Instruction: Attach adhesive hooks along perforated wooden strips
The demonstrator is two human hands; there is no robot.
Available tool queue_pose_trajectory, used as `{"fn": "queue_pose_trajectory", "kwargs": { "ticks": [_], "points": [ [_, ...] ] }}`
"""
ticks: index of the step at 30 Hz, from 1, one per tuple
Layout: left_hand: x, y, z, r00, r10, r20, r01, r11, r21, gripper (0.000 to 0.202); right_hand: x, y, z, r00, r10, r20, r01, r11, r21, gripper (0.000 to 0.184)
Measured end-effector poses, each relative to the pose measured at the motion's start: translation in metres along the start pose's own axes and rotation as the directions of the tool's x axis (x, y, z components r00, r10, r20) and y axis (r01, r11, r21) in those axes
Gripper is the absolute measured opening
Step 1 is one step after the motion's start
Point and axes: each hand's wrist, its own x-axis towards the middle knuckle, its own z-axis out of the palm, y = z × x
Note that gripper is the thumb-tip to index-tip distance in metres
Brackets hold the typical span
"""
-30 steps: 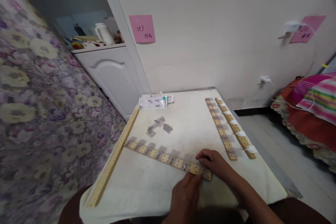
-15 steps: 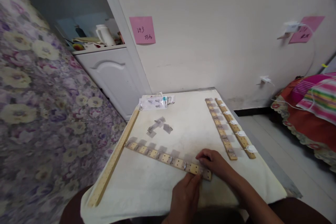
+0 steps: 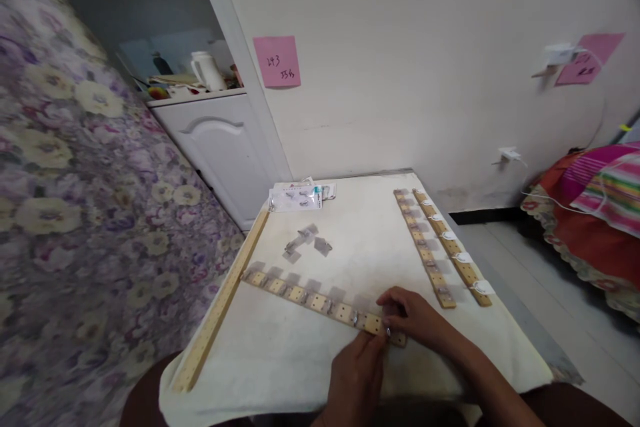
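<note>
A pale wooden strip (image 3: 297,293) with holes lies slantwise across the cloth-covered table. Clear adhesive hooks with metal loops (image 3: 329,307) sit along it in a row. At the strip's right end, my left hand (image 3: 356,373) has its fingers closed at the near edge, beside the last metal hook (image 3: 389,331). My right hand (image 3: 413,317) comes from the right, thumb and fingers bent together over that hook's clear backing. The fingers partly hide the backing and the strip there. Loose clear hooks (image 3: 323,246) lie farther back, left of centre.
On the right lie a strip with clear hooks (image 3: 425,253) and another with white hooks (image 3: 454,250). A bare wooden bar (image 3: 220,300) runs along the left edge. Hook packages (image 3: 296,197) rest at the back left, and a wall (image 3: 360,80) rises behind the table.
My right thumb and fingers have moved down and closed in over the last hook. Its metal loop now shows more clearly. The whole view has shifted slightly.
</note>
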Motion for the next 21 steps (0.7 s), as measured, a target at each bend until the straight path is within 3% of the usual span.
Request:
{"fn": "queue_pose_trajectory", "kwargs": {
  "ticks": [8, 16, 21],
  "points": [
    [0.0, 0.001, -0.003, 1.0, -0.006, 0.017, 0.006, 1.0, 0.009, 0.031, 0.001, -0.002, 0.002, 0.998, 0.057, -0.004, -0.057, 0.995, 0.082, 0.027],
    [-0.011, -0.012, 0.014, 0.999, -0.029, -0.018, 0.029, 1.0, 0.007, 0.031, 0.005, -0.001, 0.001, 0.999, 0.05, 0.019, -0.053, 0.977, 0.207, 0.015],
    [-0.006, -0.006, 0.005, 0.999, -0.031, 0.012, 0.031, 0.999, 0.009, 0.032, 0.006, 0.0, -0.001, 0.998, 0.052, 0.038, -0.059, 0.97, 0.236, 0.015]
  ]
}}
